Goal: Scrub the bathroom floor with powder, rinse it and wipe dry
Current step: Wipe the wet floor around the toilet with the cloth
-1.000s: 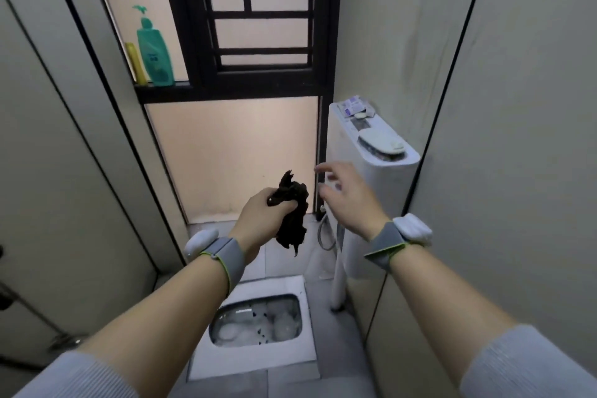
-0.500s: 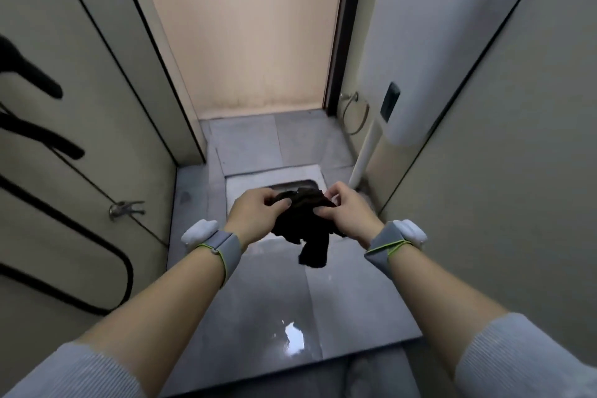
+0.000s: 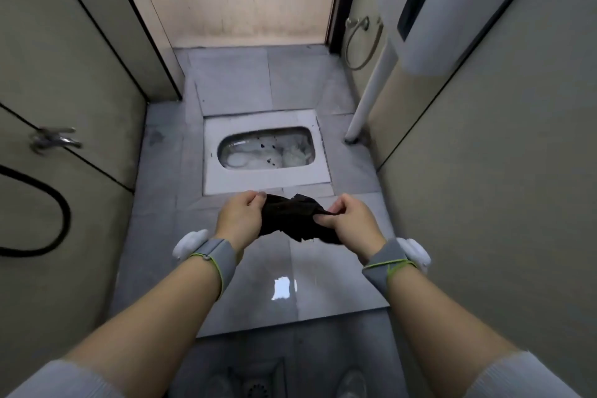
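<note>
both hands out front, above the bathroom floor [image 3: 232, 87]. left hand [image 3: 239, 218] clenched on one end of a black cloth [image 3: 292, 218], right hand [image 3: 347, 221] pinching the other end w/ thumb + fingers; cloth bunched and stretched between them, lower edge hanging loose, not touching floor. grey wristbands w/ white pods on both wrists. squat toilet [image 3: 265, 152] set in floor just beyond the hands, dark specks in its bowl. floor tile below hands looks wet, bright glare patch [image 3: 283, 288] near arms. white pipe [image 3: 371, 87] at right wall under a white cistern [image 3: 452, 0]. black hose [image 3: 48, 203] + metal tap [image 3: 55, 138] on left wall, tap blurred.
</note>
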`<state>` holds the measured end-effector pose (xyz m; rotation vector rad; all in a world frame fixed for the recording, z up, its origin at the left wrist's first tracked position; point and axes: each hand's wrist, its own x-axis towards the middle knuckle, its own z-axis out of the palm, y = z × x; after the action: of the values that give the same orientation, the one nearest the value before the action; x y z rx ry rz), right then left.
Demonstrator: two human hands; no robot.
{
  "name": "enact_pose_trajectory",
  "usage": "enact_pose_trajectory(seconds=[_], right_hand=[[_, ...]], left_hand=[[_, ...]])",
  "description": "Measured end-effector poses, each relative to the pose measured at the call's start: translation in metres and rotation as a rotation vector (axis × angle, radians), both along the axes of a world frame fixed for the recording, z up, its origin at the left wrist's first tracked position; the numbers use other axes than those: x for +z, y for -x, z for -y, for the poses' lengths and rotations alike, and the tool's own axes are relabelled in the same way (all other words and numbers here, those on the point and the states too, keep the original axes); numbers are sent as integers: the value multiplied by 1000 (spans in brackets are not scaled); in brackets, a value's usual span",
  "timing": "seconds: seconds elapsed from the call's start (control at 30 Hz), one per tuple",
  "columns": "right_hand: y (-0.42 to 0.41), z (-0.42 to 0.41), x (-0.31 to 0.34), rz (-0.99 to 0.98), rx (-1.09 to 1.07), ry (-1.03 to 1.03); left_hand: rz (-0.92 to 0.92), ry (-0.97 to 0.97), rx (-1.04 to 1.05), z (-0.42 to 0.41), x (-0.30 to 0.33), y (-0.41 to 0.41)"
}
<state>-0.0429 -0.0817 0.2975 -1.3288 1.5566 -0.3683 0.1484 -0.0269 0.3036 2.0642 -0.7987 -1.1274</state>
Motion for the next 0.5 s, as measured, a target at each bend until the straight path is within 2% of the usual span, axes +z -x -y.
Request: enact_pose_trajectory(seconds=[0.13,0.17,0.27,0.37,0.47,0.5], right_hand=[[74,2,-88,-21,-19,-54],[82,-2,-92,-55,-14,-61],[154,4,-177,-90,-48,15],[171,25,-186,-50,-87,180],[202,24,-224,-129,-68,295],[211,14,-240,-198,-22,279]], left_hand=[[-73,-47,-61,14,-86,64],[-45,-56,-90,13,-91,70],[19,-45,-262,37,-175,147],[86,103,-276,65,-174,176],[224,194,-467,73,-214,213],[259,164,-579,66,-230,219]])
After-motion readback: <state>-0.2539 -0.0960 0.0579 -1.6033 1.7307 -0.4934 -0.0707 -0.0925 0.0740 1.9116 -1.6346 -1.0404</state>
